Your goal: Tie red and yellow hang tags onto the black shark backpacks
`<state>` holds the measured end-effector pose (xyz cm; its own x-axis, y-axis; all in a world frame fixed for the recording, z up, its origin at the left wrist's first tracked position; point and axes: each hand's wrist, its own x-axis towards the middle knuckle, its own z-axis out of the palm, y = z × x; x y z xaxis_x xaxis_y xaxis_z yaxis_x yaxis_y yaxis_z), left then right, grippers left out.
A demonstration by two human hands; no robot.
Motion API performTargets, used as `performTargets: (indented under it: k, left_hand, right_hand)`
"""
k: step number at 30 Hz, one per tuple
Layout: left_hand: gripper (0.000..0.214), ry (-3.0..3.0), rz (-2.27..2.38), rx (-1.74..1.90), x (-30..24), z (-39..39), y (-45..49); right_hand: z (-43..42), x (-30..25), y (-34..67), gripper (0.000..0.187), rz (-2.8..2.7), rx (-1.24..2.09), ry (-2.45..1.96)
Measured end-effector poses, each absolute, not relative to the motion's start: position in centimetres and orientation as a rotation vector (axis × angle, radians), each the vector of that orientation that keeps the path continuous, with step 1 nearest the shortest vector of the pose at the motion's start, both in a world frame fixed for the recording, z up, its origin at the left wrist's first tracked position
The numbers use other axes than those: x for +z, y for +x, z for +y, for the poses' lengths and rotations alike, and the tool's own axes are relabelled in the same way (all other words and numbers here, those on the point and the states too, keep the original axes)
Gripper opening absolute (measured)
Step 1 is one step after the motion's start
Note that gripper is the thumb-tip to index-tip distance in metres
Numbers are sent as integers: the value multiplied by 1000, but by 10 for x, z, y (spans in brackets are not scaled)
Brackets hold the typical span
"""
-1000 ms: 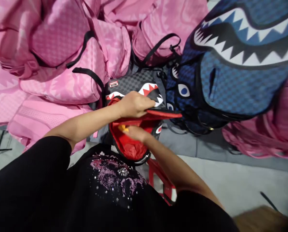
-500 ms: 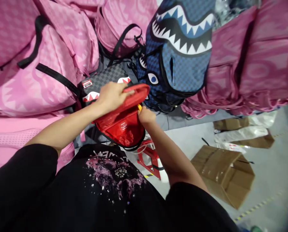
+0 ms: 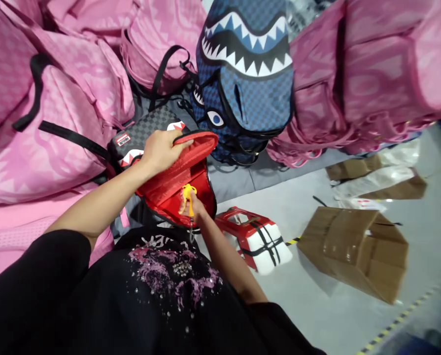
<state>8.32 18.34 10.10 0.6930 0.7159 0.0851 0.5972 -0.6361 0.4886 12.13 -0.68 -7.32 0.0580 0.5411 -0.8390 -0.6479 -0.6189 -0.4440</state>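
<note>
A grey checkered backpack [image 3: 157, 121] with a shark-mouth print lies open in front of me, its red lining [image 3: 168, 187] showing. My left hand [image 3: 161, 148] grips the raised red-lined flap at its top edge. My right hand [image 3: 192, 204] is closed on a small yellow tool [image 3: 187, 193], held against the lining near the lower rim of the opening. A short metal piece hangs below that hand.
Pink backpacks [image 3: 57, 123] are piled at left and behind, darker pink ones [image 3: 371, 79] at right. A blue shark-mouth backpack [image 3: 250, 84] stands just behind the open bag. On the grey floor lie a red-and-white item [image 3: 257, 239], a cardboard box [image 3: 356, 246] and flattened packaging [image 3: 379, 177].
The view has swung right and down, bringing the floor and box into sight. My right hand moved from the flap's edge down into the bag with the yellow tool; my left hand kept its grip.
</note>
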Motion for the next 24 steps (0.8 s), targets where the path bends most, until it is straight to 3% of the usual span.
performTargets:
  k: [6, 12, 16, 20, 24]
  left_hand:
    - [33, 2533, 924, 499, 95, 200, 80]
    - [35, 2574, 860, 441, 98, 203, 88]
    - [40, 2602, 841, 408, 98, 201, 90]
    - [41, 2636, 819, 323, 99, 192, 92]
    - [43, 2659, 806, 314, 103, 181, 90]
  right_hand:
    - [-21, -86, 93, 59, 76, 1750, -1036]
    - [-38, -87, 106, 59, 33, 1755, -1070]
    - [-37, -74, 123, 56, -93, 1853, -1268]
    - [-32, -46, 175, 36, -267, 1845, -1602]
    - [-29, -4, 235, 25, -747, 1640, -2249]
